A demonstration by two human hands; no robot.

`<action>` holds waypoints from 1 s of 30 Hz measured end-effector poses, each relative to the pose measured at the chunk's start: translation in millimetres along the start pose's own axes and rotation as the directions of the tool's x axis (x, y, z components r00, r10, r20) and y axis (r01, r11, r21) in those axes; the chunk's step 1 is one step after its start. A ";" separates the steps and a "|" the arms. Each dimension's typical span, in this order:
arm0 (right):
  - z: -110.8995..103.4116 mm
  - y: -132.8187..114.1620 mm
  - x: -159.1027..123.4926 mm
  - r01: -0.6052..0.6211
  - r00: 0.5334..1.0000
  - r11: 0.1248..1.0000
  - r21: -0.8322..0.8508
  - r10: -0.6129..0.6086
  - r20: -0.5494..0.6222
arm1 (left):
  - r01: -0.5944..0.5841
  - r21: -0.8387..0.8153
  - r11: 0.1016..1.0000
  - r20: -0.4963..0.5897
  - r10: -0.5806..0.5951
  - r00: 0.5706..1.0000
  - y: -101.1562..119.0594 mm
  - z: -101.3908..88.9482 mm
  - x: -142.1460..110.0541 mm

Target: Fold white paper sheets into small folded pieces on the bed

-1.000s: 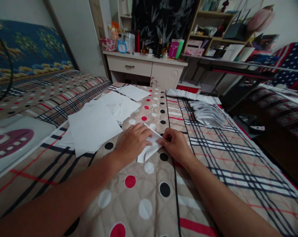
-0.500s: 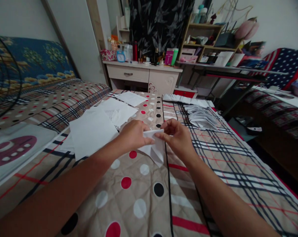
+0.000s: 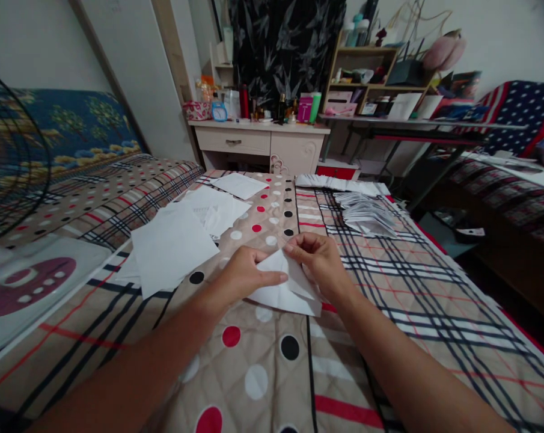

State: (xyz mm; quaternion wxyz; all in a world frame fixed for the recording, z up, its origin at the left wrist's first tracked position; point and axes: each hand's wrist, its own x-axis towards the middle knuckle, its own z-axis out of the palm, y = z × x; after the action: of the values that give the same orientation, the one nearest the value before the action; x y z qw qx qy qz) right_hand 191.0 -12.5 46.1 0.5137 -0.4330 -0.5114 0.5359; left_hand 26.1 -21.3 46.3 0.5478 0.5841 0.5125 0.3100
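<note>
Holding the folded paper (image 3: pixel 286 293): both hands, over the middle of the bedspread (image 3: pixel 272 415), between the loose sheets to the left and the folded stack to the right.
Left hand (image 3: pixel 248 273): clamped on the left side of the folded paper, thumb laid flat across its upper face, the other fingers mostly hidden behind it.
Right hand (image 3: pixel 317 260): clamped on the far corner of the folded paper, thumb and forefinger drawn together there, remaining fingers curled.
Paper in hand: white, creased, a flap angled over its right part, the near edge spread wide toward the wearer.
Loose sheets (image 3: pixel 170 255): a white, uneven, overlapping pile left of the left hand, some print showing on the farther ones.
Single sheet (image 3: pixel 239 185): flat on the bedspread, beyond the pile.
Folded stack (image 3: pixel 368 218): many thin white pieces fanned together, far and to the right of the right hand.
White row (image 3: pixel 339 183): a long line of white pieces just beyond the folded stack.
Bedspread: quilted beige, with red, black and white dots along the middle and plaid to the right.
Clear package (image 3: pixel 89 255): at the left edge, a maroon oval on it.
Dresser (image 3: pixel 233 139): far side, carrying a blue clock (image 3: pixel 219 111) and a purple box (image 3: pixel 305 108).
</note>
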 end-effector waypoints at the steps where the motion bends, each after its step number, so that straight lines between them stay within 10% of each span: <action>1: 0.6 0.4 -0.6 0.002 1.000 1.000 0.009 -0.002 -0.008 | 0.007 -0.007 1.000 0.020 -0.007 1.000 -1.6 0.4 0.0; 7: 2.7 7.1 -0.3 -0.015 1.000 0.999 0.043 0.015 -0.009 | 0.019 0.009 1.000 0.045 -0.020 0.999 -7.5 0.3 0.8; 17: -12.4 17.3 3.1 -0.180 0.948 0.960 -0.215 0.227 0.223 | 0.004 0.079 0.997 -0.217 0.014 0.976 -13.2 -19.3 11.4; 30: -9.9 22.1 3.6 -0.256 0.923 0.941 -0.223 0.306 0.233 | -0.040 0.142 0.989 -0.043 0.047 0.998 -25.1 -20.7 18.3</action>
State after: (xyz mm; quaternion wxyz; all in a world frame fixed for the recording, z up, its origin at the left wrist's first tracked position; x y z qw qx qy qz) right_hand 198.1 -6.8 23.4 0.3152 -0.4732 -0.5560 0.6063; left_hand 5.7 -0.6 22.9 0.4863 0.6250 0.5327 0.2983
